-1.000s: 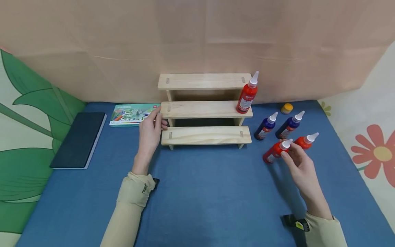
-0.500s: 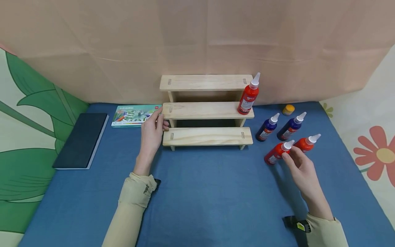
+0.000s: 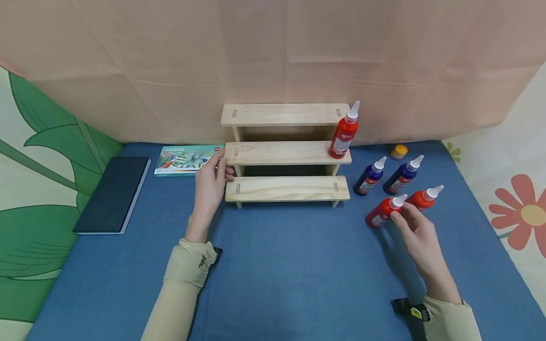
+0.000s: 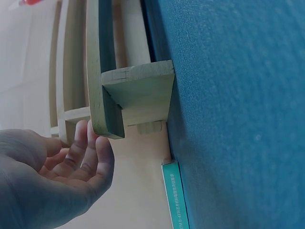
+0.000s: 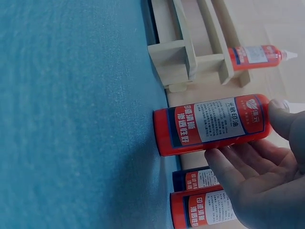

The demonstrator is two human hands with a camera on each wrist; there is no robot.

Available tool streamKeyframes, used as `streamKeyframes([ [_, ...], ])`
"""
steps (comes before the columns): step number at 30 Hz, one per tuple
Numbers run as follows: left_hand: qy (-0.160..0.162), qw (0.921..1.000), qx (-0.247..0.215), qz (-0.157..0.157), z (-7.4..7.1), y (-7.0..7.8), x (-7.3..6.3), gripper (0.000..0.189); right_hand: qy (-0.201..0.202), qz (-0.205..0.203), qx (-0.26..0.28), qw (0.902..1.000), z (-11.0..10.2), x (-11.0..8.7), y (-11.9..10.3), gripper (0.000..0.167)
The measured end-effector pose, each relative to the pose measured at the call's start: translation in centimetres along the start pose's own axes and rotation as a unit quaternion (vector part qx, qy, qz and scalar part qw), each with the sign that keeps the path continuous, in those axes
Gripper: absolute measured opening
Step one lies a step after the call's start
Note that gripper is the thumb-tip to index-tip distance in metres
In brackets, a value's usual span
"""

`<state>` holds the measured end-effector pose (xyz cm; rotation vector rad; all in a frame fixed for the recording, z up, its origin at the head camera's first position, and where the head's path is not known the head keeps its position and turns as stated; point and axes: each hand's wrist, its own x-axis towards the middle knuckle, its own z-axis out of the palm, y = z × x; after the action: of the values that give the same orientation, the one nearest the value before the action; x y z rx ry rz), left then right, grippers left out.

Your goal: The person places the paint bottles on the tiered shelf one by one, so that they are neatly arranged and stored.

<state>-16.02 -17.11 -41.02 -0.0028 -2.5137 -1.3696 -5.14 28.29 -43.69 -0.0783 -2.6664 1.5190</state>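
My left hand (image 3: 210, 179) holds the left end of a three-tier wooden shelf (image 3: 286, 189); in the left wrist view its thumb and curled fingers are at the ends of the boards. With thumb and fingers, my right hand (image 3: 420, 237) grips a red ink bottle (image 3: 379, 214) with a white nozzle by its upper part. The right wrist view shows the printed label of this red ink bottle (image 5: 212, 124), its base close to the blue cloth. Another red bottle (image 3: 342, 137) stands on the middle tier's right end. Just behind my right fingers is a third red bottle (image 3: 422, 198), partly hidden.
Two blue bottles (image 3: 368, 177) with white nozzles stand right of the shelf, near a small yellow-topped jar (image 3: 398, 151). To the shelf's left lie a green illustrated box (image 3: 183, 160) and a dark notebook (image 3: 113, 194). A beige sheet (image 3: 273, 52) hangs behind the table.
The whole head view has shifted slightly right and down. Both hands keep their places on the shelf and the red bottle.
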Motion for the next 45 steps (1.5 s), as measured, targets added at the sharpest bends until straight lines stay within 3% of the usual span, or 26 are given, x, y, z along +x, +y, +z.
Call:
streamKeyframes([
  [15,0.003,1.0000,-0.004,0.005,0.1,0.0,0.0,0.041,0.021,-0.014,0.000,0.9997,0.1,0.1,-0.2,0.043],
  [25,0.001,1.0000,-0.004,0.005,0.0,-0.1,0.1,0.042,0.019,-0.004,-0.003,0.9998,0.2,0.5,-1.0,0.046],
  [45,-0.003,1.0000,-0.003,-0.003,0.0,0.0,0.1,0.042,0.021,-0.028,0.002,0.9994,0.6,1.7,-3.5,0.044],
])
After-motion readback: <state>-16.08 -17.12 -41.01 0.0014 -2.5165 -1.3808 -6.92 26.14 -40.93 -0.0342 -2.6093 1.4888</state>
